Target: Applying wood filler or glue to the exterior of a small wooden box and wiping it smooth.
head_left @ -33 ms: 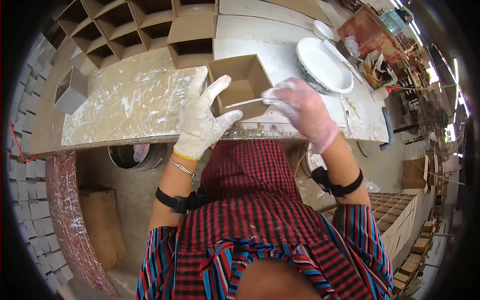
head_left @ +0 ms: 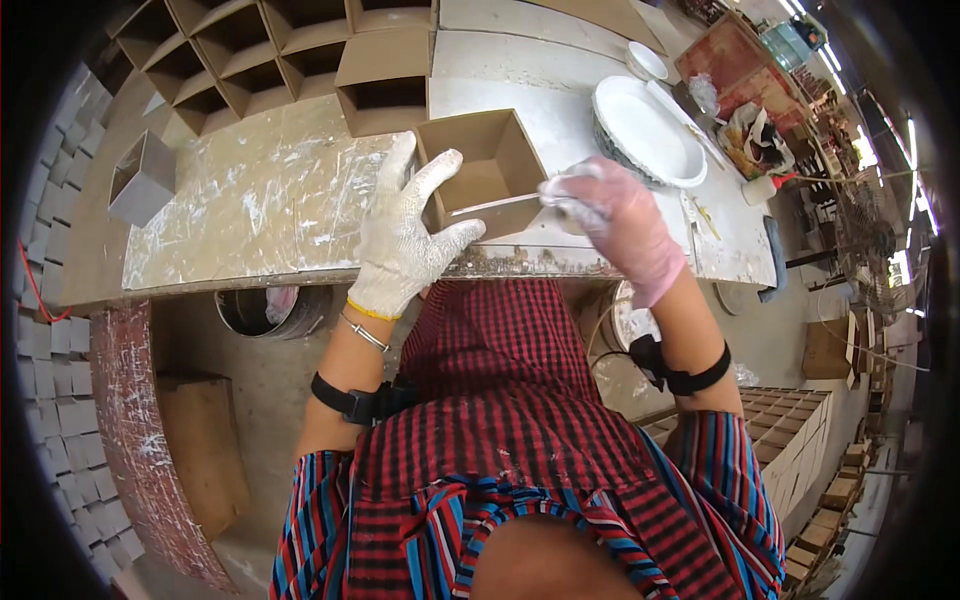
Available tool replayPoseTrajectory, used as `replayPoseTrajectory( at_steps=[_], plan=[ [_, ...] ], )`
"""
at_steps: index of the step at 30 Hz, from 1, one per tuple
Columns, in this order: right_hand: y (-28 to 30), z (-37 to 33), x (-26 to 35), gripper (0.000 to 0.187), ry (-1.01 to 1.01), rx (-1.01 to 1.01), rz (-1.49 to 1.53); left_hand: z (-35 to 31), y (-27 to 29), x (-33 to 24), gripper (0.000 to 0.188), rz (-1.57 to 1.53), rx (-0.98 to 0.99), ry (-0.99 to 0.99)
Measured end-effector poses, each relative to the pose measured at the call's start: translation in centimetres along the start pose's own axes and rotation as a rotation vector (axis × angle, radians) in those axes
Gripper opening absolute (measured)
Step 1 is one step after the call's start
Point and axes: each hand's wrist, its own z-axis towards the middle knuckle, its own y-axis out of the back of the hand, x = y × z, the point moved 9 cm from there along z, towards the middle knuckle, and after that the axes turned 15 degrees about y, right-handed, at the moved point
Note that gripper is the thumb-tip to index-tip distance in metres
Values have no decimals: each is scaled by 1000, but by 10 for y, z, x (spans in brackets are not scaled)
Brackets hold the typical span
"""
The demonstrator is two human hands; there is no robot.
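An open brown cardboard box (head_left: 485, 165) stands near the table's front edge, a white streak along its near rim. My left hand (head_left: 400, 225), in a white knitted glove, grips the box's left side. Its index finger reaches over the opening and its thumb lies at the near wall. At the box's near right corner is my right hand (head_left: 620, 215), in a pink glove smeared white. Its fingers are bent together around something white and crumpled, perhaps a cloth; what it is I cannot make out.
Brown open boxes (head_left: 235, 45) are stacked at the far left, with a single grey box (head_left: 143, 180) nearer. A white basin (head_left: 650, 130) and a small white bowl (head_left: 647, 60) stand at right. A brush (head_left: 705, 215) lies beside them. Below the table is a bucket (head_left: 272, 312).
My right hand has shifted slightly right along the box's near rim, toward and past the corner. My left hand and the box look unmoved.
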Motion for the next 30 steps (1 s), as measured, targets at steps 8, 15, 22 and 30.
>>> replayPoseTrajectory(
  at_steps=[8, 15, 22, 30],
  plan=[
    [-3, 19, 5, 21, -106, -45, 407, 0, -21, 48, 121, -370, 185, 172],
    [-37, 63, 60, 21, 281, 62, 103, 9, -34, 62, 114, -204, 181, 79],
    [-44, 72, 63, 27, 290, 48, 261, 10, -45, 75, 82, -678, 364, 389],
    [-52, 86, 51, 14, 262, 140, 212, 8, -53, 83, 120, -120, 261, 130]
  ],
)
